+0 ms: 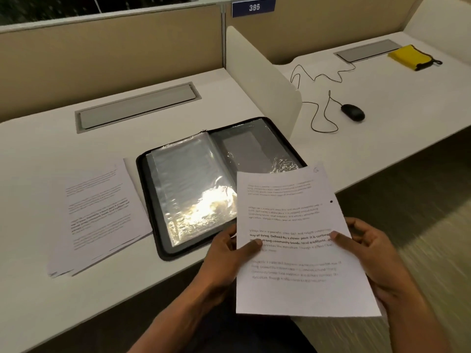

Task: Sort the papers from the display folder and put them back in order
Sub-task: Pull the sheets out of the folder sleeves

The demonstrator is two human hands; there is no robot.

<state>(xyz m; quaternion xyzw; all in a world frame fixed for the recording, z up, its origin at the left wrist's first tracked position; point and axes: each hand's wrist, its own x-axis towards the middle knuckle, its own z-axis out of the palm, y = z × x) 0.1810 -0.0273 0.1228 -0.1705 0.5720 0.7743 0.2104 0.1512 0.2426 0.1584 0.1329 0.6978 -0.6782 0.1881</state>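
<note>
The blue sign [253, 6] reads "385"; the held sheet [300, 240] shows bold "way of living".

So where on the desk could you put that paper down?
Bare desk lies left of the paper stack and behind the open folder, up to the grey cable hatch. The front edge is crowded: stack and folder lie side by side, nearly touching.

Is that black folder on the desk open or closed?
Open. The display folder lies flat on the desk, both halves spread, clear plastic sleeves facing up.
</note>
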